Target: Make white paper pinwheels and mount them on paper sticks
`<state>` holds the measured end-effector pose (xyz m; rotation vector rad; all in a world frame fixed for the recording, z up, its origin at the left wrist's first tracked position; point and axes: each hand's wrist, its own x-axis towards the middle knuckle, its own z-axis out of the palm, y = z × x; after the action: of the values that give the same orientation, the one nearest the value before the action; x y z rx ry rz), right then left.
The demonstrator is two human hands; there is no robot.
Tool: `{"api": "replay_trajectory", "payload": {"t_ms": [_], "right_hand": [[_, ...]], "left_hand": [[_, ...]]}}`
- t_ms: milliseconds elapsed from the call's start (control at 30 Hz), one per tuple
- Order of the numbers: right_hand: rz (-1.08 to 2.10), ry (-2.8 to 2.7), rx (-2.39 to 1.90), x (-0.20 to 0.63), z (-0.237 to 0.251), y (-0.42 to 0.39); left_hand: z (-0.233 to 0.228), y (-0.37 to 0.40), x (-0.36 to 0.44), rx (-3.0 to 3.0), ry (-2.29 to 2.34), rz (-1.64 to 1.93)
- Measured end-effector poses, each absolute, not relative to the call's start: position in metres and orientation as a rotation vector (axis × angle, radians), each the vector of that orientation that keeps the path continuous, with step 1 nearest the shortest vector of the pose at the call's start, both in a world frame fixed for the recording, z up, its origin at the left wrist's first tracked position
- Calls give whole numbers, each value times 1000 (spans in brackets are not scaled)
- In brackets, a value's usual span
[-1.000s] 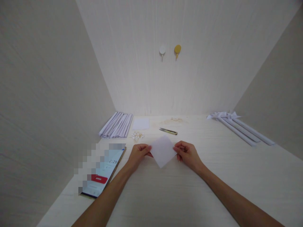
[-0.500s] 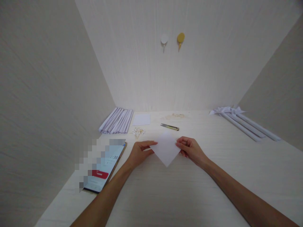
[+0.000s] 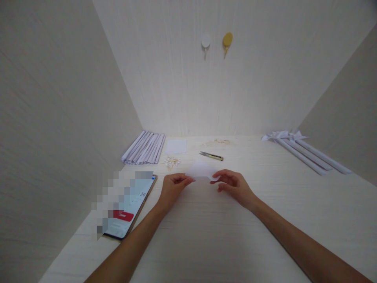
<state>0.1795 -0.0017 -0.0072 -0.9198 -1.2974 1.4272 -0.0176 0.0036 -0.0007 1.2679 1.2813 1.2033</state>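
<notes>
Left hand (image 3: 173, 189) is pinching a white, seemingly part-folded paper sheet (image 3: 200, 170); right hand (image 3: 236, 186) is touching it, grip unclear. White paper-topped tubes (image 3: 306, 156) are lying apparently finished; white paper rolls (image 3: 145, 148), untopped.

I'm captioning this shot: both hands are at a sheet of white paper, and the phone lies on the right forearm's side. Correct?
Not quite: the head view shows the phone on the left forearm's side. The left hand and right hand are indeed at the white paper.
</notes>
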Motion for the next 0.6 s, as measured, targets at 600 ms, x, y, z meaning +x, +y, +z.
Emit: {"api": "replay_trajectory", "payload": {"t_ms": [600], "right_hand": [[1133, -1419, -1152, 159, -7, -11]], "left_hand": [[-5, -4, -4, 927, 828, 1299]]}}
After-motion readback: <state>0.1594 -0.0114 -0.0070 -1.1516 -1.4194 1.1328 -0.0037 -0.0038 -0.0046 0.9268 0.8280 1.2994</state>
